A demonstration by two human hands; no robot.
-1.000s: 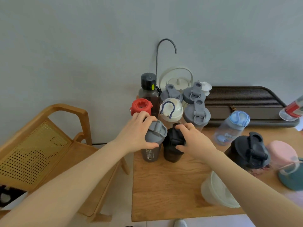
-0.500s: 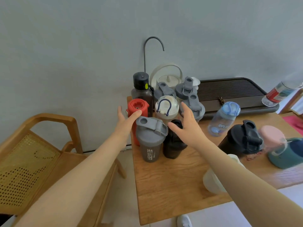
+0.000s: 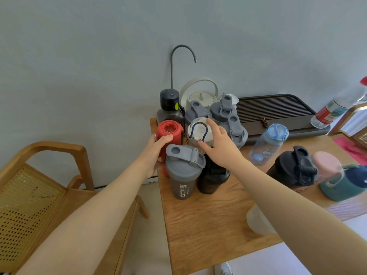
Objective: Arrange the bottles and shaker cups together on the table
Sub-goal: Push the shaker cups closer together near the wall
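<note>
On the wooden table (image 3: 208,225) a cluster of bottles stands at the back left corner. My left hand (image 3: 156,150) grips the red bottle (image 3: 170,130) from its left side, thumb on its front. My right hand (image 3: 218,148) reaches over the black shaker (image 3: 212,181), thumb and forefinger set on opposite edges of the white-lidded cup (image 3: 195,127) with a blue loop. A grey shaker (image 3: 183,175) stands in front, free. Behind are a dark bottle with a black cap (image 3: 168,105) and three grey-lidded shakers (image 3: 236,132).
Apart to the right stand a clear blue-lidded bottle (image 3: 267,147), a black shaker (image 3: 294,169), a pink cup (image 3: 325,163), a teal bottle (image 3: 343,187) and a translucent cup (image 3: 256,223) under my right arm. A tea tray (image 3: 278,110), kettle (image 3: 200,96) and wooden chair (image 3: 39,185) surround them.
Both hands let go of the grey and black shakers and moved back. The left now holds the red bottle; the right has come onto the white-lidded cup.
</note>
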